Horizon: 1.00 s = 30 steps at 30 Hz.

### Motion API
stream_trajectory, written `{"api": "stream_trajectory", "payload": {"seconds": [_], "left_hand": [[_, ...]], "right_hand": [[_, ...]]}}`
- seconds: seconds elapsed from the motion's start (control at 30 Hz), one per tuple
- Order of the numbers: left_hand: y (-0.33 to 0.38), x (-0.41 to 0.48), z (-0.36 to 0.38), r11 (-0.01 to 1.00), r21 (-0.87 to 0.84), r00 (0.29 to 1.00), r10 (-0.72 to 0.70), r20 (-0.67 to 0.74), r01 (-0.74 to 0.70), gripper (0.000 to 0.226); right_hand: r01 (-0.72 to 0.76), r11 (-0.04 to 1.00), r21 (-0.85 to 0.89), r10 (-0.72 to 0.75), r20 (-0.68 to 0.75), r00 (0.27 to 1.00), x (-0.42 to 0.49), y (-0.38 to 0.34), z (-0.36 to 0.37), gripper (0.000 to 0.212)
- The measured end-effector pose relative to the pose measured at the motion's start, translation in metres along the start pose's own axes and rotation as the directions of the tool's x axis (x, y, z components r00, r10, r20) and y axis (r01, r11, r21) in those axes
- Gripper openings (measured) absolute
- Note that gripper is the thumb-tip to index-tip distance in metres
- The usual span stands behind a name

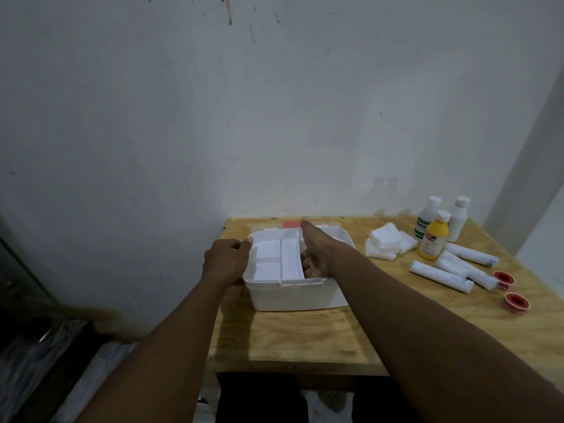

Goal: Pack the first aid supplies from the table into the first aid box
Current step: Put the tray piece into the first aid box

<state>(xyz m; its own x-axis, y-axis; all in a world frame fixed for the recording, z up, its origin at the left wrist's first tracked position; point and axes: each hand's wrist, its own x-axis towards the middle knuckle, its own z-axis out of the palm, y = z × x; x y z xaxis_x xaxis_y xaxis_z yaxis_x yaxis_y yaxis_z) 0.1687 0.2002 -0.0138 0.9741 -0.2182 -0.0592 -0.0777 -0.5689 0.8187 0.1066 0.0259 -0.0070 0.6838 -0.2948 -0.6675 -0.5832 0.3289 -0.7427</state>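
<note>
Gripping the left rim of the white first aid box (297, 296), the left hand (226, 262) has its fingers curled on the edge beside the inner tray (274, 259). The right hand (316, 254) reaches down into the open box right of the tray, thumb raised; what its fingers grasp cannot be told. On the wooden desk (305, 337) to the right lie gauze pads (386, 244), three bottles (433, 239), bandage rolls (442, 274) and two red tape rolls (515, 302).

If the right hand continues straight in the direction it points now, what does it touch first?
Probably the open lid behind the first aid box; the right hand points away toward it. The wall comes after, though depth is unclear.
</note>
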Motion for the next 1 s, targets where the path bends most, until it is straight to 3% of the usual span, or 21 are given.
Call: {"api": "stream_trajectory", "payload": {"seconds": [0.37, 0.53, 0.6, 0.7, 0.77, 0.8, 0.9, 1.0], "left_hand": [[0.002, -0.002, -0.002, 0.999, 0.011, 0.999, 0.034, 0.007, -0.034, 0.029], [0.003, 0.0, -0.003, 0.997, 0.038, 0.997, 0.074, -0.004, -0.073, 0.027], [0.003, 0.001, -0.001, 0.995, 0.04, 0.996, 0.087, -0.004, -0.087, 0.027], [0.006, 0.0, 0.001, 0.995, 0.037, 0.996, 0.089, -0.007, -0.089, 0.027], [0.008, -0.001, 0.003, 0.996, 0.033, 0.996, 0.085, -0.016, -0.085, 0.028], [0.009, -0.002, 0.004, 0.996, 0.034, 0.996, 0.085, -0.012, -0.085, 0.028], [0.013, -0.004, 0.01, 0.996, 0.02, 0.996, 0.088, 0.009, -0.088, 0.029], [0.015, -0.005, 0.016, 0.995, -0.006, 0.995, 0.097, 0.019, -0.097, 0.027]], "right_hand": [[0.079, 0.98, -0.181, -0.087, -0.038, 0.995, -0.014, -0.001, 0.0, 0.088], [0.2, 0.938, -0.282, -0.215, -0.025, 0.976, -0.041, -0.007, -0.017, 0.057], [0.359, 0.858, -0.368, -0.413, -0.077, 0.908, -0.05, -0.008, -0.03, 0.038], [0.562, 0.666, -0.491, -0.728, -0.263, 0.633, -0.062, -0.011, -0.055, 0.02], [0.504, 0.597, -0.624, -0.796, -0.386, 0.466, -0.067, -0.013, -0.081, 0.021], [0.426, 0.587, -0.689, -0.8, -0.411, 0.438, -0.069, -0.012, -0.097, 0.022], [0.113, 0.6, -0.792, -0.722, -0.476, 0.502, -0.068, 0.002, -0.148, 0.024], [-0.122, 0.546, -0.829, -0.657, -0.513, 0.552, -0.067, 0.028, -0.187, 0.024]]}}
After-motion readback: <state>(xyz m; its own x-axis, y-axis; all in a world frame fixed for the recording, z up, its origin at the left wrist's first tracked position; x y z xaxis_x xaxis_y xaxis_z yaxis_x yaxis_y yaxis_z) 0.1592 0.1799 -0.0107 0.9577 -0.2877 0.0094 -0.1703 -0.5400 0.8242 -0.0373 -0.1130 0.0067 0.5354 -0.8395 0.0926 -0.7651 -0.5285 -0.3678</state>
